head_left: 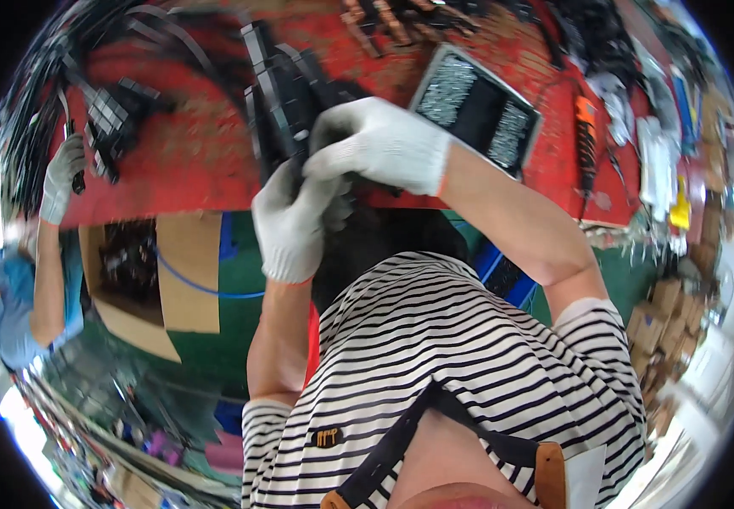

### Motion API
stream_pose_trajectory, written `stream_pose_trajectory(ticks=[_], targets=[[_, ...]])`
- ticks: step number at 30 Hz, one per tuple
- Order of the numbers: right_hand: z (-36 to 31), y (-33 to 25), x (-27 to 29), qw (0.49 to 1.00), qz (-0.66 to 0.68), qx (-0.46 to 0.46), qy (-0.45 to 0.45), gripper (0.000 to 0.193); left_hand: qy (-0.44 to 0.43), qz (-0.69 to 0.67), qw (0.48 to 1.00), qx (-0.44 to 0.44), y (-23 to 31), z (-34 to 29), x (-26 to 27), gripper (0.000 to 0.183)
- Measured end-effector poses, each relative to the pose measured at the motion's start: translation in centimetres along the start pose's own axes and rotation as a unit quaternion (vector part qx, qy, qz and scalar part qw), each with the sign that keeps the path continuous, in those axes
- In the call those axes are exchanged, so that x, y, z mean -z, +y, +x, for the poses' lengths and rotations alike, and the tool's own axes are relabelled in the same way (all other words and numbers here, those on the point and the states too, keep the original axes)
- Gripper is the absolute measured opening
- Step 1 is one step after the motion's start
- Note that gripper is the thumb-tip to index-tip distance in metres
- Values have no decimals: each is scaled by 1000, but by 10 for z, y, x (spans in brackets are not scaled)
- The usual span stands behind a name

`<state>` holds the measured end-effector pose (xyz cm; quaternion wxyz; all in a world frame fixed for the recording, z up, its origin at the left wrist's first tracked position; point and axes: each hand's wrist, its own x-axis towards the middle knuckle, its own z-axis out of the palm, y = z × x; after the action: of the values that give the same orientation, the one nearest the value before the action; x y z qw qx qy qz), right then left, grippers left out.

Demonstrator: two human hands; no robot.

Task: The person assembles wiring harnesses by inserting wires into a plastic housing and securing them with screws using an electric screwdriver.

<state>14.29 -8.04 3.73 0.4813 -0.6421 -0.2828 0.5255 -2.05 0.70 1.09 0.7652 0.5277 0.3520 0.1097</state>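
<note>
Both my hands wear white knitted gloves and meet at the near edge of the red worktable (pixel 189 170). My left hand (pixel 289 225) is closed, its fingers pointing up against dark parts. From the right, my right hand (pixel 384 146) reaches across, thumb and fingers pinched together just above the left hand's fingertips. What they hold between them is small, dark and blurred; its kind cannot be made out. Just beyond the hands lies a pile of long black parts with grey bands (pixel 272 93). A metal-rimmed tray (pixel 530 161) with small silvery pieces sits right of my right hand.
An orange-and-black tool (pixel 586 140) lies at the right. Copper-coloured parts (pixel 379 21) are at the back. Black cables (pixel 32 127) and banded black parts (pixel 111 114) fill the left. A co-worker's gloved hand (pixel 63 174) works there. An open cardboard box (pixel 189 280) stands below the table edge.
</note>
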Motion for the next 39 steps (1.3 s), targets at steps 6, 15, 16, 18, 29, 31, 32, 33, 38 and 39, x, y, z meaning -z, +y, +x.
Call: stream_pose_trajectory(ticks=[6, 15, 16, 18, 29, 31, 32, 33, 38, 39], targets=[[-6, 7, 3, 997, -4, -11, 72, 38, -14, -11, 1000, -13, -9, 8, -7, 23], [-124, 106, 196, 624, -495, 8, 604, 54, 2, -23, 998, 53, 5, 0, 0, 26], [-148, 121, 226, 597, -509, -131, 606, 74, 3, -24, 998, 55, 5, 0, 1, 25], [-213, 205, 298, 490, -505, -264, 659, 88, -9, -47, 997, 61, 8, 7, -7, 25], [-215, 183, 306, 608, -452, -129, 639, 77, -2, -80, 994, 68, 1, -2, 0, 23], [-207, 140, 292, 609, -394, 121, 678, 67, -4, -75, 995, 68, 3, 0, -3, 23], [-193, 111, 267, 567, -381, 150, 715, 49, 0, -72, 995, 65, 4, 0, -3, 23], [-178, 84, 247, 577, -291, 254, 720, 29, -3, -67, 995, 68, 4, 1, -5, 23], [-107, -31, 129, 787, 220, 445, 368, 33, 7, -68, 997, 47, 0, 2, -11, 23], [-96, -43, 103, 807, 267, 428, 306, 33, 5, -69, 996, 50, -1, 1, -13, 23]])
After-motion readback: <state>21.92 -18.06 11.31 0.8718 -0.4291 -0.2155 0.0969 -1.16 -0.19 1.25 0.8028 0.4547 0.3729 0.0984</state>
